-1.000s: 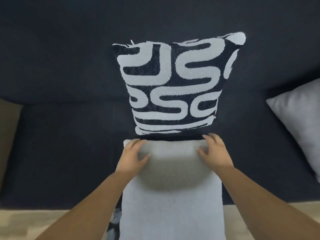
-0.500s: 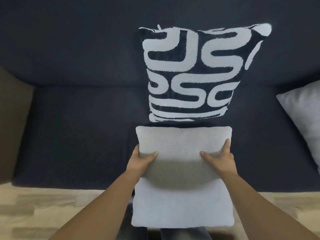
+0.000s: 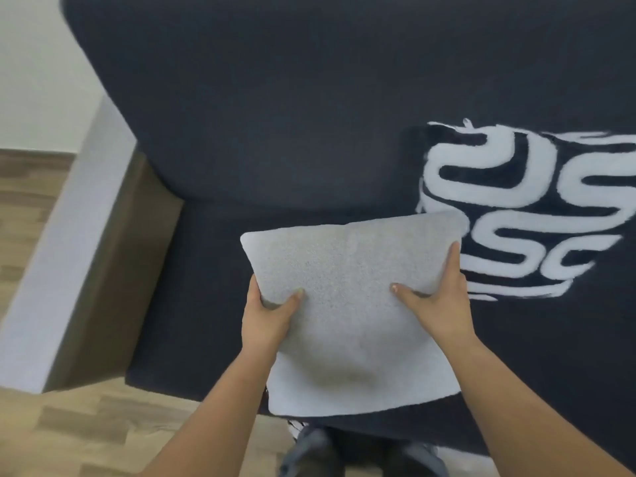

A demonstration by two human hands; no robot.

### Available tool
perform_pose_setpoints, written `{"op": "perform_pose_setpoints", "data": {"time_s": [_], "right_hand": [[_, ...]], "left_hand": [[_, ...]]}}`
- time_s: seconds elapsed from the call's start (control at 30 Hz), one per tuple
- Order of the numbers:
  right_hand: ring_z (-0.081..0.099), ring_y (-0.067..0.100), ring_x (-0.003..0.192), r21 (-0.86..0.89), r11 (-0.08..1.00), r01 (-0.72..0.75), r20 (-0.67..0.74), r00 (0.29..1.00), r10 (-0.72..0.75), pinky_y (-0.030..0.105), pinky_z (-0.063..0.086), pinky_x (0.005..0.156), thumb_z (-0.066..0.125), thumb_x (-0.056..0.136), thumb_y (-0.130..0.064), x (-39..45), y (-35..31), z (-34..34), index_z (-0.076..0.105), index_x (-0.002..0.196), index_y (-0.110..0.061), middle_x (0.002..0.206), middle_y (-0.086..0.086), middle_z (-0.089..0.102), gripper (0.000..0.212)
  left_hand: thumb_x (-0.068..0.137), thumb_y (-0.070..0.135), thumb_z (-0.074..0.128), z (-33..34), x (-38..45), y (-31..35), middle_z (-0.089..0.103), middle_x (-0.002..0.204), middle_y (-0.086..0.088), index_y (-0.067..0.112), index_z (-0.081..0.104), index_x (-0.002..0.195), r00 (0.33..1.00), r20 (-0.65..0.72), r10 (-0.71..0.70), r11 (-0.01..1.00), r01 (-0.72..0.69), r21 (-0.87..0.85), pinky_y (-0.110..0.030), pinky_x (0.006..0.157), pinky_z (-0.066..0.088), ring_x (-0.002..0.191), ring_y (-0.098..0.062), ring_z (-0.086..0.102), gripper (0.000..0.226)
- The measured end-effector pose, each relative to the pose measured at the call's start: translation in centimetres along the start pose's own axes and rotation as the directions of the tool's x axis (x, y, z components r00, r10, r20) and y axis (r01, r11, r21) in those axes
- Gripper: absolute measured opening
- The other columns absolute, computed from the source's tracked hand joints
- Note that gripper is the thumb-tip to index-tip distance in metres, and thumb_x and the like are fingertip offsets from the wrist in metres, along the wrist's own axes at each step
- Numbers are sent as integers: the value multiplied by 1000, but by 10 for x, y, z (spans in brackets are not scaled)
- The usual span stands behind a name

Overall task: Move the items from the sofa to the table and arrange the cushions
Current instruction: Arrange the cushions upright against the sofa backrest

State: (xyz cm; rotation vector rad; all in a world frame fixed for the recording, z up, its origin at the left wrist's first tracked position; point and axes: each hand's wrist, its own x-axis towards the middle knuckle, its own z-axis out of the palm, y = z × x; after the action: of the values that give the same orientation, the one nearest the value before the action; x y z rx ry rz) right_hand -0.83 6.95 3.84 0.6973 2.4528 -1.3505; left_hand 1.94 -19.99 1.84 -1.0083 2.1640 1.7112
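Currently, left hand [image 3: 266,315] grips the left edge of the grey cushion [image 3: 347,304], thumb on top. Right hand [image 3: 437,304] grips its right edge. Cushion is held above the dark sofa [image 3: 275,115] seat. Patterned cushion [image 3: 537,208] leans against the backrest, right.

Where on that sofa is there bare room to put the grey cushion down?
The dark seat between the sofa's left arm and the grey cushion is bare. The right side is crowded: the patterned cushion leans against the backrest there.
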Motion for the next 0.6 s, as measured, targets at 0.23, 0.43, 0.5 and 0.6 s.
{"op": "perform_pose_setpoints", "data": {"time_s": [0.23, 0.43, 0.5, 0.6], "right_hand": [[33, 21, 136, 47, 984, 172, -23, 985, -172, 31, 31, 98, 82, 70, -43, 18, -109, 95, -13, 150, -39, 153, 3, 24, 125], [34, 16, 132, 102, 965, 242, -45, 970, -239, 29, 31, 97, 83, 71, -40, 41, -169, 158, -19, 148, -41, 152, -3, 21, 127], [32, 18, 136, 74, 964, 256, -29, 967, -255, 30, 31, 100, 82, 72, -40, 50, -176, 168, -22, 147, -41, 154, -2, 18, 128], [22, 19, 144, -16, 962, 272, 46, 961, -271, 27, 27, 101, 79, 77, -36, 64, -176, 180, -21, 148, -40, 160, -4, 5, 123]], "left_hand": [[75, 40, 81, -108, 90, 72, 64, 121, 27, 57, 41, 135, 969, -76, 236, 972, -235, 22, -47, 99, 52, 113, -7, 63, 74], [80, 39, 80, -169, 161, 109, 56, 138, 20, 50, 34, 144, 929, -50, 366, 931, -365, 21, -41, 104, 49, 126, -10, 55, 80], [83, 36, 78, -176, 179, 113, 52, 141, 22, 50, 30, 146, 916, 6, 402, 915, -402, 28, -36, 104, 47, 129, -8, 52, 81], [87, 38, 74, -176, 206, 104, 25, 161, 20, 52, 14, 153, 924, 119, 362, 921, -375, 106, -36, 114, 35, 146, -11, 32, 89]]}}
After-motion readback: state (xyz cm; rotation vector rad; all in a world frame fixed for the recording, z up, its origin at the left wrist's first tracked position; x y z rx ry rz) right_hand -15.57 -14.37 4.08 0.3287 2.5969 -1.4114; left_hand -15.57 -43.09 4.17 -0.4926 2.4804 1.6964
